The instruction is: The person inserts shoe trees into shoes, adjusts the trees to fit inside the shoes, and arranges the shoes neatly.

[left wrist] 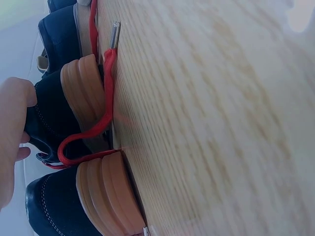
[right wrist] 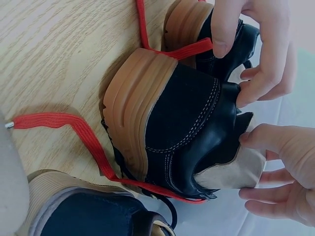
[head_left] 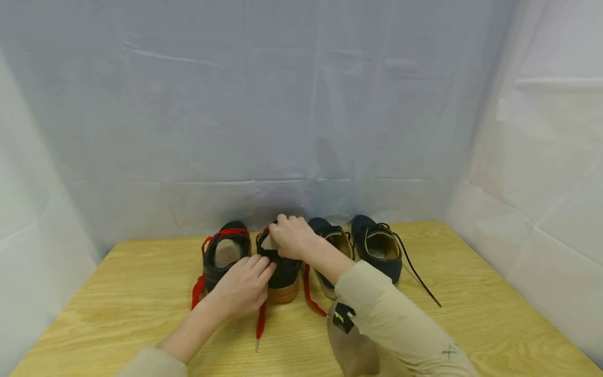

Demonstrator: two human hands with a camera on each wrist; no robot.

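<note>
Even, soft light, bright white backdrop; faint shadows under shoes (head_left: 282, 272). Left wrist view blurred on the table (left wrist: 221, 123); head view bowed at edges.

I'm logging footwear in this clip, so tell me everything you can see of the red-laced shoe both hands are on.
The red-laced shoe is dark, suede-like, with pale stitching and a ribbed tan rubber sole. It stands upright on the wooden table, heel toward the person, between its mate and a dark-laced shoe. Its red laces lie untied and trail on the table. The right hand pinches its tan-lined tongue; the left hand rests against its heel collar.
</note>
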